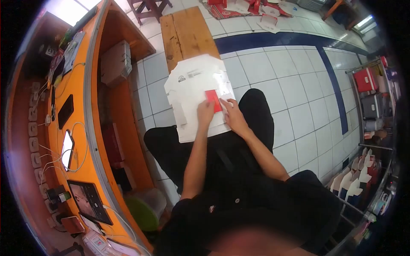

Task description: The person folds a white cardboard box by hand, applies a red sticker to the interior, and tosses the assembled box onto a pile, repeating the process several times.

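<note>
A flat white cardboard sheet (194,91) with notched edges and small black print lies on the wooden bench, its near end at my lap. On it sits a small red rectangular card (213,101). My left hand (206,112) is at the card's left edge, fingers bent together and gripping it. At its right side my right hand (234,114) has fingers stretched out and apart, a fingertip close to the card's edge. Whether that fingertip presses on the card is too small to tell.
Under the sheet runs a wooden bench (188,34). An orange counter (87,170) at left carries phones, cables and a tablet (89,202). A rack with boxes (365,81) and folded cartons (352,181) stands at right. Red and white pieces (269,21) lie on the far floor.
</note>
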A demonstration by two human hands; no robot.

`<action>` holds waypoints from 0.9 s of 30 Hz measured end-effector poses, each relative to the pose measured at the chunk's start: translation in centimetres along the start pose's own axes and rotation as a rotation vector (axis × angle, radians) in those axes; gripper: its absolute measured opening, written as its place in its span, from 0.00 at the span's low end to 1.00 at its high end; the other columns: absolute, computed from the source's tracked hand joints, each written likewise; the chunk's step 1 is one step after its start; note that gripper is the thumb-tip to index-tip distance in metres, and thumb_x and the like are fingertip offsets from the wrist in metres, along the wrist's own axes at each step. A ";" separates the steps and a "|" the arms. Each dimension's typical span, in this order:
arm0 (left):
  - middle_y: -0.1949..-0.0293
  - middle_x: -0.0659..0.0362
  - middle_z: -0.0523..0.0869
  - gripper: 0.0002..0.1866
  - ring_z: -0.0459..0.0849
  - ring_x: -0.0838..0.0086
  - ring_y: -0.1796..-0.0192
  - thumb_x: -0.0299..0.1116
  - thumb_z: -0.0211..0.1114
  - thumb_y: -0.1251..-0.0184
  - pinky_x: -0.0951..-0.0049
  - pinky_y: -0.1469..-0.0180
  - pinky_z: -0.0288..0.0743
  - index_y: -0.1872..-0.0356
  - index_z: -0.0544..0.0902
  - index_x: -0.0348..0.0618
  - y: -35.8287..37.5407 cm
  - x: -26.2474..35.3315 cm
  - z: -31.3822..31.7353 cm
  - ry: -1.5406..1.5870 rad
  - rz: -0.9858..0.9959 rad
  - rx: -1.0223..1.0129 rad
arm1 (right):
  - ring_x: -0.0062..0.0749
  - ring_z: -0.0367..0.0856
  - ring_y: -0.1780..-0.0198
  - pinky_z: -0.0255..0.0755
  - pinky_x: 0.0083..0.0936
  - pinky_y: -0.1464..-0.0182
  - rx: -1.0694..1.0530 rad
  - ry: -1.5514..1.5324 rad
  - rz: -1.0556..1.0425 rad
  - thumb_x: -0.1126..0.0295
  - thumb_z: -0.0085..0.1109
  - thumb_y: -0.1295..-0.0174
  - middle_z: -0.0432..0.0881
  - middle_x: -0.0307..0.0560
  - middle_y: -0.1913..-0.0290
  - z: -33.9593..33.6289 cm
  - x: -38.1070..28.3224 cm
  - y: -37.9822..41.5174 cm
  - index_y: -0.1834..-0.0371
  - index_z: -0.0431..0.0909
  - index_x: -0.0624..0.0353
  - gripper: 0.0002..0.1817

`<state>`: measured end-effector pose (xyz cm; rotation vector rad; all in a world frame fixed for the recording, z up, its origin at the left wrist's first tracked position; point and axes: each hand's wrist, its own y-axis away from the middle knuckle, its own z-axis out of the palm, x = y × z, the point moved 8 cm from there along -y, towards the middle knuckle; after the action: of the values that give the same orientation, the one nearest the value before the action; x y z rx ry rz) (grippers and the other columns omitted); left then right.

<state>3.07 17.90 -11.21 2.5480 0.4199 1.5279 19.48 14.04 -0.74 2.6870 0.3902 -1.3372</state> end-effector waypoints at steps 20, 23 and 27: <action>0.60 0.53 0.90 0.12 0.87 0.77 0.61 0.29 0.60 0.24 0.73 0.57 0.85 0.53 0.85 0.28 4.5 4.7 -1.4 0.420 0.045 0.024 | 0.44 0.88 0.62 0.81 0.33 0.59 0.313 -0.091 0.011 0.73 0.65 0.33 0.86 0.56 0.62 0.6 0.0 0.3 0.52 0.89 0.62 0.10; 0.67 0.46 0.89 0.13 0.88 0.73 0.68 0.28 0.59 0.27 0.68 0.63 0.85 0.49 0.84 0.29 5.6 6.9 -1.7 0.059 0.135 0.023 | 0.44 0.88 0.62 0.81 0.33 0.58 0.305 -0.109 0.106 0.69 0.65 0.33 0.86 0.57 0.62 1.4 1.4 -0.4 0.51 0.88 0.63 0.12; 0.51 0.47 0.91 0.18 0.90 0.65 0.57 0.30 0.59 0.26 0.66 0.51 0.83 0.40 0.82 0.34 5.4 5.5 -2.8 0.194 0.095 -0.052 | 0.48 0.85 0.61 0.78 0.39 0.54 0.308 -0.169 0.159 0.66 0.65 0.35 0.85 0.58 0.63 1.2 1.2 -0.7 0.47 0.85 0.65 0.17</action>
<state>3.97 14.36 -3.83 2.4220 0.2803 1.8035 19.11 14.69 -2.42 2.7347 -0.0505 -1.6775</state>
